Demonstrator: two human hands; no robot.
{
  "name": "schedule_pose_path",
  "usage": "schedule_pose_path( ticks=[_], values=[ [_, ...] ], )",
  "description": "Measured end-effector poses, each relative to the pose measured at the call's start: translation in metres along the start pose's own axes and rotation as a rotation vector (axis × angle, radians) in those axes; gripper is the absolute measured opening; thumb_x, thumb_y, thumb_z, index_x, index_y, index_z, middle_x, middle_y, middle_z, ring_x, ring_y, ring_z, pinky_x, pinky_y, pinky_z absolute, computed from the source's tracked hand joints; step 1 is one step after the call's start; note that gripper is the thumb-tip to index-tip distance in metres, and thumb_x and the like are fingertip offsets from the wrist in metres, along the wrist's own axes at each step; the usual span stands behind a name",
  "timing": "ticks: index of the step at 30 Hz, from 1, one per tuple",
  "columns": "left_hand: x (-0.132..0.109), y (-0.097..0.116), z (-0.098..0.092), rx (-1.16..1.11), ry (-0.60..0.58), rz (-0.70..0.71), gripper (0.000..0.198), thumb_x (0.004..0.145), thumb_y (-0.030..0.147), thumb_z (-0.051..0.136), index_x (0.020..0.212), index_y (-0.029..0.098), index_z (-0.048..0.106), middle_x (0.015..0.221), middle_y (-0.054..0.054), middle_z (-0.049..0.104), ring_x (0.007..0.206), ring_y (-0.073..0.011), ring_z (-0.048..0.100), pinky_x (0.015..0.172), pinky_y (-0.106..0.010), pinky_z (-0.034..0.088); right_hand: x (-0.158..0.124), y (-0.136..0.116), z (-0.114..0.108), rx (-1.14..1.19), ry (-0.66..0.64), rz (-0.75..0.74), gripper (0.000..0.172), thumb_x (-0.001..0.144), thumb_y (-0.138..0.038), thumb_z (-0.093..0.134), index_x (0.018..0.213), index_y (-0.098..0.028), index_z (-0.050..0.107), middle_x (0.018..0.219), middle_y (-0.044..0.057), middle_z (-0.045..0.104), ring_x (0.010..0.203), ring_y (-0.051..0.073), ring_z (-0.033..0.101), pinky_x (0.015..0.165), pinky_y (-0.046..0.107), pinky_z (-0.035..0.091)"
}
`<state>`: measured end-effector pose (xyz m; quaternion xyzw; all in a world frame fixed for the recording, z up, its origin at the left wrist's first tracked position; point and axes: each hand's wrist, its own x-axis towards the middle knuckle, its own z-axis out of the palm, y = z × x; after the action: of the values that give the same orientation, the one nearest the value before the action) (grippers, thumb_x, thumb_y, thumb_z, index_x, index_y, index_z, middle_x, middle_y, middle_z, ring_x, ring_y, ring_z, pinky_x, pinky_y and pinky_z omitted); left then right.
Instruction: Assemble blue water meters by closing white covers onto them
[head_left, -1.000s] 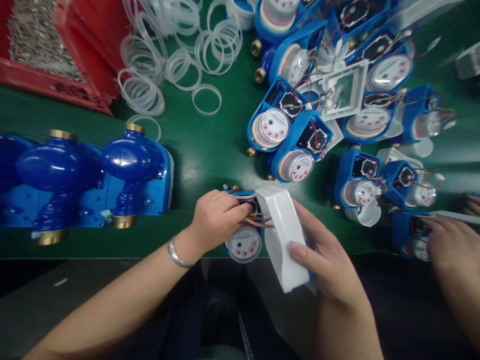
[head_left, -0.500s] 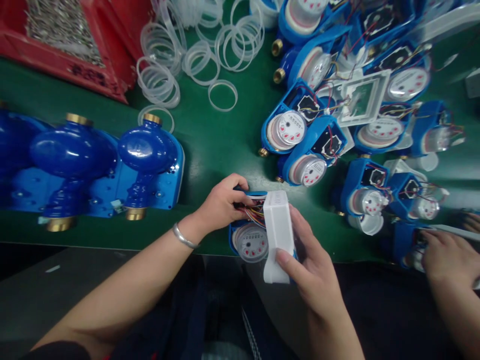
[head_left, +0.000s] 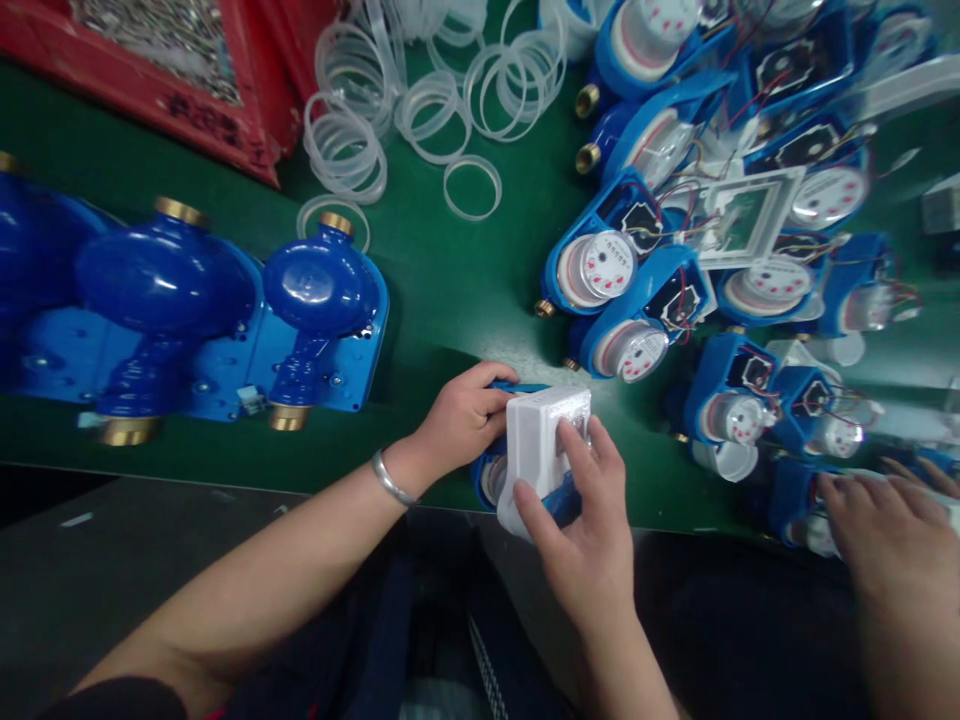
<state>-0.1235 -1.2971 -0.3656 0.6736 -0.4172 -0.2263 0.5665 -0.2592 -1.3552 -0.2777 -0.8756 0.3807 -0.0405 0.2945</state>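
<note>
A white plastic cover (head_left: 531, 440) with a blue lower part is tilted over a blue water meter (head_left: 489, 478) at the table's front edge. My right hand (head_left: 589, 510) is closed on this cover, thumb on its near side and fingers over its top. My left hand (head_left: 469, 415), with a silver bangle on the wrist, is closed on the far left side of the meter's blue housing; its fingertips are partly hidden behind the cover. Most of the meter's dial and its wires are hidden under the cover.
Finished-looking blue meters (head_left: 319, 290) lie face down at left. Clear rings (head_left: 472, 187) and a red bin (head_left: 247, 120) of small metal parts stand behind. Several open meters with wires (head_left: 630, 350) fill the right side, where a co-worker's hands (head_left: 885, 520) work.
My right hand has swung the white cover leftward and down over the meter, hiding the wires and most of the dial. Its fingers now lie across the cover's top. The view has shifted slightly.
</note>
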Motion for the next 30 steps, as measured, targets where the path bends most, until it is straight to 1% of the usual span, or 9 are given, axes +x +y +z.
schedule_pose_path(
  ticks=[4, 8, 10, 13, 15, 17, 20, 23, 30],
  values=[
    [0.004, 0.001, -0.007, 0.065, -0.1, 0.037, 0.019, 0.08, 0.016, 0.046, 0.084, 0.013, 0.065, 0.104, -0.011, 0.059, 0.098, -0.0173, 0.055, 0.086, -0.034, 0.048, 0.003, 0.001, 0.006, -0.088, 0.01, -0.001, 0.053, 0.076, -0.037, 0.056, 0.126, -0.025, 0.042, 0.135, 0.014, 0.028, 0.124, 0.032, 0.031, 0.095, 0.055, 0.035],
    [0.008, 0.004, -0.018, -0.035, -0.239, 0.013, 0.021, 0.079, 0.011, 0.048, 0.09, 0.015, 0.064, 0.113, -0.011, 0.056, 0.108, -0.018, 0.052, 0.093, -0.035, 0.045, 0.002, -0.001, 0.012, -0.126, 0.031, -0.01, 0.055, 0.075, -0.035, 0.057, 0.127, -0.026, 0.041, 0.134, 0.014, 0.027, 0.123, 0.033, 0.032, 0.094, 0.056, 0.035],
    [0.005, 0.008, -0.016, -0.089, -0.156, -0.082, 0.018, 0.076, 0.01, 0.052, 0.085, 0.016, 0.066, 0.115, -0.009, 0.056, 0.109, -0.0182, 0.052, 0.094, -0.034, 0.045, 0.001, -0.002, 0.015, -0.148, 0.042, -0.025, 0.055, 0.075, -0.034, 0.057, 0.127, -0.025, 0.041, 0.135, 0.015, 0.025, 0.123, 0.034, 0.032, 0.095, 0.056, 0.034],
    [-0.01, 0.016, -0.007, -0.121, 0.153, -0.292, 0.012, 0.074, 0.014, 0.057, 0.083, 0.016, 0.065, 0.113, -0.009, 0.055, 0.106, -0.0193, 0.053, 0.092, -0.034, 0.047, -0.001, -0.005, 0.018, -0.187, 0.048, -0.049, 0.055, 0.075, -0.033, 0.057, 0.127, -0.023, 0.042, 0.136, 0.016, 0.023, 0.124, 0.034, 0.03, 0.096, 0.055, 0.033],
    [-0.023, 0.019, -0.001, -0.207, 0.337, -0.41, 0.023, 0.075, 0.016, 0.055, 0.098, 0.017, 0.058, 0.115, -0.01, 0.053, 0.107, -0.0197, 0.054, 0.086, -0.033, 0.051, 0.0, -0.005, 0.019, -0.219, 0.052, -0.055, 0.055, 0.074, -0.033, 0.058, 0.126, -0.023, 0.043, 0.137, 0.016, 0.022, 0.123, 0.034, 0.03, 0.095, 0.055, 0.034],
    [-0.032, 0.021, 0.002, -0.308, 0.391, -0.488, 0.036, 0.079, 0.02, 0.051, 0.114, 0.018, 0.046, 0.119, -0.013, 0.05, 0.108, -0.0201, 0.053, 0.081, -0.032, 0.053, 0.002, -0.004, 0.021, -0.247, 0.059, -0.054, 0.055, 0.074, -0.033, 0.057, 0.126, -0.023, 0.043, 0.136, 0.016, 0.023, 0.122, 0.035, 0.031, 0.093, 0.055, 0.035],
    [-0.034, 0.022, 0.001, -0.371, 0.217, -0.561, 0.054, 0.078, 0.032, 0.054, 0.126, 0.017, 0.032, 0.119, -0.015, 0.051, 0.101, -0.0213, 0.057, 0.077, -0.033, 0.054, 0.004, -0.004, 0.023, -0.266, 0.071, -0.063, 0.053, 0.074, -0.033, 0.057, 0.125, -0.022, 0.044, 0.134, 0.017, 0.025, 0.121, 0.036, 0.032, 0.091, 0.055, 0.036],
    [-0.025, 0.026, 0.002, -0.398, 0.071, -0.615, 0.075, 0.065, 0.037, 0.067, 0.128, 0.016, 0.032, 0.114, -0.014, 0.055, 0.095, -0.0234, 0.059, 0.077, -0.036, 0.052, 0.002, -0.005, 0.026, -0.305, 0.093, -0.081, 0.052, 0.074, -0.033, 0.058, 0.123, -0.02, 0.046, 0.134, 0.019, 0.024, 0.12, 0.037, 0.032, 0.09, 0.054, 0.037],
    [-0.019, 0.033, 0.007, -0.448, 0.135, -0.688, 0.07, 0.062, 0.035, 0.07, 0.123, 0.018, 0.041, 0.116, -0.009, 0.056, 0.102, -0.0242, 0.055, 0.09, -0.037, 0.044, -0.008, -0.001, 0.038, -0.44, 0.075, -0.071, 0.057, 0.076, -0.04, 0.054, 0.127, -0.018, 0.04, 0.14, 0.022, 0.016, 0.117, 0.041, 0.032, 0.085, 0.057, 0.038]
  ],
)
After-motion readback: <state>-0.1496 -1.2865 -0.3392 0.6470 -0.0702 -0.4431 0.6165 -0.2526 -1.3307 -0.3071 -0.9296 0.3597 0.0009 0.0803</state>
